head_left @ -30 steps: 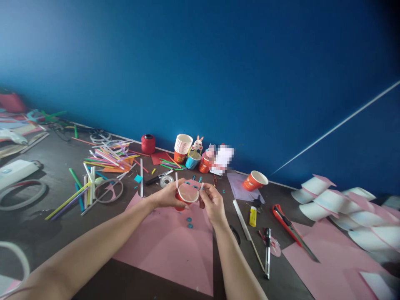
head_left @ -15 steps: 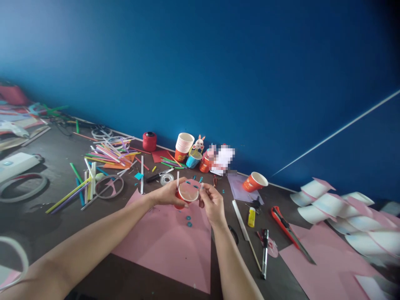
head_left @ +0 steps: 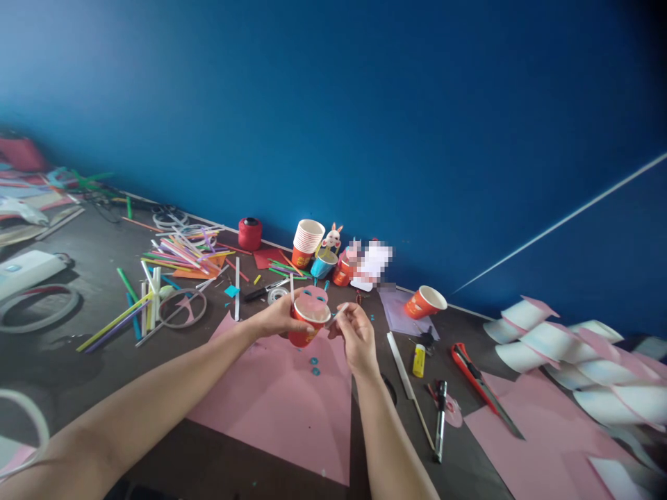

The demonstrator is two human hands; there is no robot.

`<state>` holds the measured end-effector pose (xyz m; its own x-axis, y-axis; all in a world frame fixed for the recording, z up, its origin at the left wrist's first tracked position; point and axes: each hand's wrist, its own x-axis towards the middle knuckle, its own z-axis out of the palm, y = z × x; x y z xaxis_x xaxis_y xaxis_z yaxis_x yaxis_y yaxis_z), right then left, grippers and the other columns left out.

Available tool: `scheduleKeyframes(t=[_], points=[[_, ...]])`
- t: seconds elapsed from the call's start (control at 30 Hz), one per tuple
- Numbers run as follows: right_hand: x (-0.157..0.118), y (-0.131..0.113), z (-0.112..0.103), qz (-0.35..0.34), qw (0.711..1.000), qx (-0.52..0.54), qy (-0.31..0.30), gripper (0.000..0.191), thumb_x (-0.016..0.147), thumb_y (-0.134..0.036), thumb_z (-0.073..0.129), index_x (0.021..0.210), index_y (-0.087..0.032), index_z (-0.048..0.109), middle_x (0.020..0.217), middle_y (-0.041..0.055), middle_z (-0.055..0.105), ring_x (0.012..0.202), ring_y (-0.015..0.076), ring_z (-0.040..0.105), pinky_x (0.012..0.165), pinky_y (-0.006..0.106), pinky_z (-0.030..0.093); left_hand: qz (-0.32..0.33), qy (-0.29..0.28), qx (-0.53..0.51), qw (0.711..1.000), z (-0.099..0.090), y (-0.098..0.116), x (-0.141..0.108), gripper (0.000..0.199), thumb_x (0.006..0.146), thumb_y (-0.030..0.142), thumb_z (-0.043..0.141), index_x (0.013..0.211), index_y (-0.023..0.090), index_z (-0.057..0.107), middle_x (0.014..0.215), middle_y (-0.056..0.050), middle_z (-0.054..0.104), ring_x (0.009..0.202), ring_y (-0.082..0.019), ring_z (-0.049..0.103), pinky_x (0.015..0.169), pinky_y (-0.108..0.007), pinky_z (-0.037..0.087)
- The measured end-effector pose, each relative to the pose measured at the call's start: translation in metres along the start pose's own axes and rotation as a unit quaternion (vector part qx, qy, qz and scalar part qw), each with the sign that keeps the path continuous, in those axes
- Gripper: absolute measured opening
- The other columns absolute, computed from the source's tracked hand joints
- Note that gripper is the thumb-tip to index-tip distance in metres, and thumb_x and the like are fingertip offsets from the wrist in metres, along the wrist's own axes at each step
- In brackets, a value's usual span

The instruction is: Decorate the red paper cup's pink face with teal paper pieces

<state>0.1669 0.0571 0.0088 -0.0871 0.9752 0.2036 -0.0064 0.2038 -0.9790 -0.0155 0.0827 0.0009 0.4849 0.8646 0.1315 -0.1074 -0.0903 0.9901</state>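
Both your hands work one orange cup (head_left: 306, 323) with a pink piece at its rim: left hand (head_left: 278, 318) clasps it, right hand (head_left: 355, 332) pinches a white strip (head_left: 338, 316).

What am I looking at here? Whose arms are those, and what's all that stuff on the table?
The picture comes from a camera worn on a person's head, looking down, so the two arms are that person's own. The left hand holds an orange paper cup with a pink paper piece on it. The fingers of the right hand pinch a thin white strip at the cup's rim. Below lies a pink paper sheet on a dark table. Around it are colourful straws, a stack of cups, a glue stick and an orange cutter knife.
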Motion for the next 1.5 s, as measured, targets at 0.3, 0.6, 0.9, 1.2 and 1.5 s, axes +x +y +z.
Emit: scheduleKeyframes(t=[0.3,0.6,0.9,1.2,1.5], points=[[-0.006,-0.004,0.005,-0.018,0.996,-0.034,-0.085,0.034,0.075,-0.025,0.059,0.105,-0.021,0.045,0.08,0.0006,0.053,0.063,0.0103,0.052,0.056,0.023,0.045,0.0,-0.001,-0.203,0.979,-0.006,0.0,0.002,0.055,0.057,0.021,0.074,0.106,0.013,0.049,0.098,-0.011,0.061,0.088,-0.024,0.058,0.08,-0.037,0.044],[-0.009,-0.014,0.013,-0.061,0.982,-0.168,-0.062,0.012,0.081,-0.029,0.052,0.081,-0.017,0.055,0.074,0.0026,0.059,0.067,0.014,0.058,0.062,0.025,0.045,-0.005,-0.023,-0.232,0.973,-0.006,-0.001,0.002,0.053,0.058,0.02,0.073,0.105,0.012,0.051,0.1,-0.013,0.061,0.089,-0.024,0.059,0.08,-0.037,0.045],[-0.008,-0.014,0.006,-0.057,0.974,-0.196,-0.098,0.014,0.083,-0.028,0.049,0.082,-0.016,0.055,0.068,0.0023,0.061,0.064,0.014,0.059,0.061,0.023,0.045,-0.012,-0.036,-0.215,0.976,-0.008,-0.007,0.001,0.053,0.059,0.017,0.072,0.106,0.013,0.048,0.096,-0.011,0.06,0.086,-0.024,0.059,0.077,-0.038,0.045],[-0.006,-0.011,0.004,-0.019,0.983,-0.146,-0.113,0.016,0.082,-0.031,0.052,0.085,-0.015,0.054,0.07,0.0024,0.061,0.063,0.0139,0.059,0.059,0.024,0.046,-0.011,-0.031,-0.187,0.982,-0.013,-0.009,0.001,0.053,0.059,0.019,0.073,0.106,0.013,0.049,0.097,-0.011,0.06,0.087,-0.024,0.058,0.077,-0.037,0.044],[-0.006,-0.012,0.004,-0.046,0.979,-0.169,-0.103,0.013,0.081,-0.029,0.053,0.083,-0.016,0.055,0.072,0.0019,0.059,0.062,0.0125,0.059,0.058,0.022,0.046,-0.001,-0.03,-0.208,0.978,-0.012,-0.004,0.001,0.053,0.059,0.019,0.073,0.107,0.013,0.05,0.099,-0.013,0.06,0.089,-0.024,0.058,0.079,-0.036,0.043]])
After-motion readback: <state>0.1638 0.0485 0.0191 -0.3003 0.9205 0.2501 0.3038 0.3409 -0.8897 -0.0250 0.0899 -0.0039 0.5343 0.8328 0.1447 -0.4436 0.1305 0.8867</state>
